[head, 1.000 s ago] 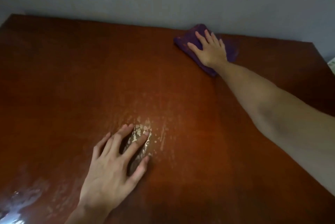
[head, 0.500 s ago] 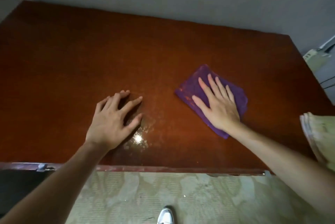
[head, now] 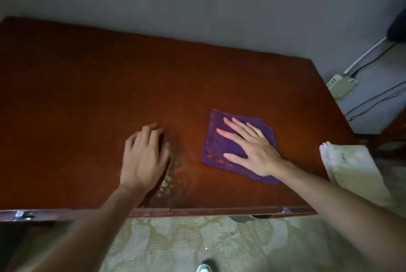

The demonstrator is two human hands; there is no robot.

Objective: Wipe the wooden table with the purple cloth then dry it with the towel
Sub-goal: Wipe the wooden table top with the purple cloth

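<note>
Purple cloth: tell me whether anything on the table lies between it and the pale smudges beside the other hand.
Nothing visible does. The purple cloth lies flat under the right hand; bare table separates it from the smudges, which sit just right of the left hand. The towel is on the far side.

Cloth (head: 222,139) on surface (head: 87,95), under right hand (head: 254,150); left hand (head: 142,157) at 9 o'clock; towel (head: 351,168) at 3 o'clock, surface edge.

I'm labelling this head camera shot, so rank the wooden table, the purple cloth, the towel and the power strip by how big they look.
1. wooden table, by far the largest.
2. purple cloth and towel: look alike; the towel sits nearer the camera and runs off the table edge, so unranked.
3. power strip, smallest, though farther away.
</note>
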